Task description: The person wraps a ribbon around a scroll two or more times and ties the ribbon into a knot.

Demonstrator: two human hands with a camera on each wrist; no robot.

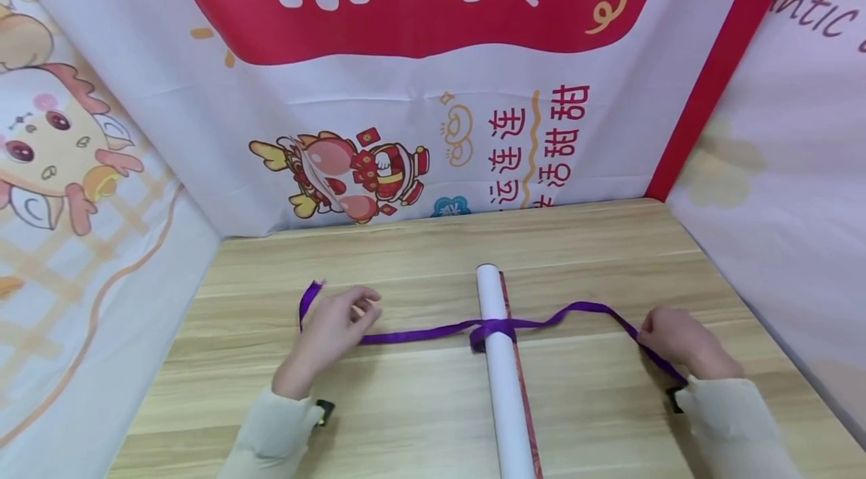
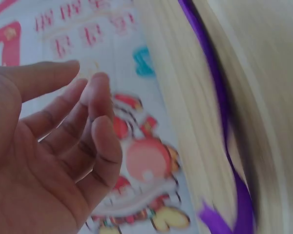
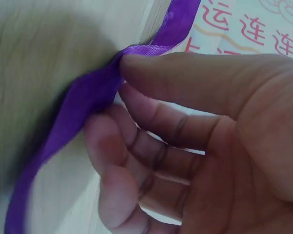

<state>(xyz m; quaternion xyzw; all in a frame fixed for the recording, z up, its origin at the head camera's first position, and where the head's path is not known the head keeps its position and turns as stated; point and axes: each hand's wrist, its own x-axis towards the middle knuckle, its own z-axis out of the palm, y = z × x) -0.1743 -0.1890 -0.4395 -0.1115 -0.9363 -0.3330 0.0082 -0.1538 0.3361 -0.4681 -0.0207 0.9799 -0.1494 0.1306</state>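
A long white paper roll (image 1: 507, 404) with a red edge along its right side lies lengthwise on the table. Around it, near its far end, passes a purple ribbon (image 1: 419, 333), crossing on top with an end stretching out to each side. My right hand (image 1: 683, 340) pinches the right part of this ribbon between thumb and index finger, as the right wrist view shows. My left hand (image 1: 333, 325) is over the left part, holding nothing, its fingers loosely bent. In the left wrist view the ribbon (image 2: 219, 92) runs apart from the fingers.
The wood-grain table (image 1: 406, 404) ends at the back against a white and red printed cloth (image 1: 379, 80). Printed cloths also hang at the left (image 1: 81, 283) and right (image 1: 778, 186). A small dark object (image 1: 323, 413) sits at the left cuff.
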